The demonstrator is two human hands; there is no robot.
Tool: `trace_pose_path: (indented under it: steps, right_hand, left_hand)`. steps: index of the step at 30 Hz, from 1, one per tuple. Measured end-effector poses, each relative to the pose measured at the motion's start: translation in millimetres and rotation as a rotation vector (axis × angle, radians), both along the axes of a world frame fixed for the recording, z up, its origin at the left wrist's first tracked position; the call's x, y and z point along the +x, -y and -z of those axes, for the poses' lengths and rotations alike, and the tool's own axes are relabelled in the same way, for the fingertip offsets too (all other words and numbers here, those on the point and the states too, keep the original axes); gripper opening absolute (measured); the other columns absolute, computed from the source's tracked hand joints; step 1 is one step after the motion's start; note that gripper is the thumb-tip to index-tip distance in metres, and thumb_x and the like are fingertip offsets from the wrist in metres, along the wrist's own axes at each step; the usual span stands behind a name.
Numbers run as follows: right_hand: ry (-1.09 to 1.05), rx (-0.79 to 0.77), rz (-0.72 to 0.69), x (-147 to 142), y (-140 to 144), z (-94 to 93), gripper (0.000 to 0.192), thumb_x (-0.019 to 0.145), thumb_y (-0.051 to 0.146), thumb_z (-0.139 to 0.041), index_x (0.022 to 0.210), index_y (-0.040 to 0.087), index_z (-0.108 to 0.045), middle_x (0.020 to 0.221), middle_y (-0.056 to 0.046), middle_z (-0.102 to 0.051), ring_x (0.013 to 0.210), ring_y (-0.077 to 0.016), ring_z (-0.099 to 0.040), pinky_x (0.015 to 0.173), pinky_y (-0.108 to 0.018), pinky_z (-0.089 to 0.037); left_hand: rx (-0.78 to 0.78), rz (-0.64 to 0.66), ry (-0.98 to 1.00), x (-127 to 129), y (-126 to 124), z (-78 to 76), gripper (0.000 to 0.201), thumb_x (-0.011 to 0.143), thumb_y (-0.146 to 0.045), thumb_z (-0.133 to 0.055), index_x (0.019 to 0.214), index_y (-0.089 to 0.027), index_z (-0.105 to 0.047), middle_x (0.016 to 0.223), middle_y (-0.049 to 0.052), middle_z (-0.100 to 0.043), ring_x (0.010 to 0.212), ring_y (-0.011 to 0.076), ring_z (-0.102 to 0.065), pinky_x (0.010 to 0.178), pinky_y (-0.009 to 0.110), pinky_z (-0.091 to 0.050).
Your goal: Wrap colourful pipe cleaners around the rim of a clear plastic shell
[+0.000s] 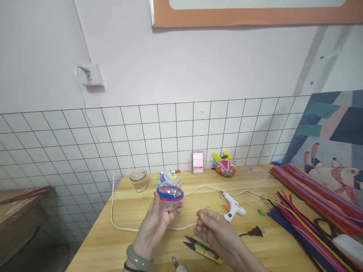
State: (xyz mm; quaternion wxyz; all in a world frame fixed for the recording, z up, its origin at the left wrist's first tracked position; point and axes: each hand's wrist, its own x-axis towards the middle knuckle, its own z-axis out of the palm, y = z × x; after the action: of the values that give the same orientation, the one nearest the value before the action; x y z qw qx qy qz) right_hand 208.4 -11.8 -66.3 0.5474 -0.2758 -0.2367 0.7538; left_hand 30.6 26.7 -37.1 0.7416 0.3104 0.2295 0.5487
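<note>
At about nine o'clock on the wooden table [119,241], a white power cord [112,211] drops from the wall socket [90,74] and loops across the top. Just right of it, near the tiled wall, stands a small glass jar [138,179].

The left hand [154,226], a pale jade bangle [138,260] on its wrist, is closed around a clear plastic ball [170,194] and holds it up above the table at roughly eleven o'clock from the table's middle. Pipe cleaners in blue, red and pink already ring the ball's upper part; the lower part is bare, see-through plastic, so the wrapping looks partly done with more surface left to cover. Behind the ball lies a flat multicoloured coil [168,176].

The right hand [217,232] hovers at about five o'clock from the ball, fingers loosely curled; whether it pinches anything cannot be told. Beneath it lie yellow-handled thread snips [202,250].

Further right sit a white glue gun [233,207], a black plug [254,231], and at twelve o'clock a colourful fish-shaped craft [225,165]. At three o'clock, long bundles of pipe cleaners [306,211] lie stacked beside a painted board [331,147].
</note>
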Motion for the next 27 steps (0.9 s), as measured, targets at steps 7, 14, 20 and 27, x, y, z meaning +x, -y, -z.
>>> trace_pose_path:
  steps: [7,14,20,27]
  right_hand:
    - [0.095,0.047,-0.023,1,6,-4.6,0.025,0.059,0.020,-0.089,0.077,0.015,-0.072,0.068,-0.002,-0.076,0.065,-0.0112,-0.071,0.074,-0.024,-0.054]
    - [0.179,0.103,0.020,-1,5,-9.5,0.025,0.058,0.023,-0.089,0.070,0.016,-0.070,0.057,0.004,-0.068,0.058,-0.0086,-0.067,0.072,-0.026,-0.054]
    - [0.238,0.168,0.065,-6,6,-15.7,0.031,0.062,0.035,-0.086,0.078,0.014,-0.069,0.052,0.005,-0.060,0.052,-0.0065,-0.057,0.068,-0.025,-0.050]
    - [0.368,0.266,0.165,-8,6,-17.4,0.040,0.069,0.053,-0.075,0.081,0.019,-0.059,0.036,0.016,-0.037,0.034,-0.0044,-0.028,0.047,-0.023,-0.040]
  left_hand:
    - [-0.014,0.017,-0.022,4,4,-2.6,0.035,0.082,-0.044,-0.063,0.100,-0.014,-0.065,0.094,0.013,-0.075,0.081,0.0234,-0.069,0.075,0.034,-0.049]
    - [-0.027,0.038,-0.034,9,7,-2.9,0.026,0.087,-0.037,-0.059,0.096,-0.013,-0.064,0.088,0.012,-0.075,0.076,0.0217,-0.069,0.070,0.032,-0.049]
    - [-0.019,0.038,-0.009,9,8,-4.8,0.027,0.087,-0.037,-0.058,0.098,-0.013,-0.066,0.091,0.012,-0.075,0.081,0.0238,-0.068,0.074,0.035,-0.049]
    - [0.016,0.045,0.028,9,10,-9.9,0.024,0.087,-0.032,-0.059,0.102,-0.015,-0.067,0.101,0.012,-0.074,0.089,0.0245,-0.067,0.079,0.037,-0.048]
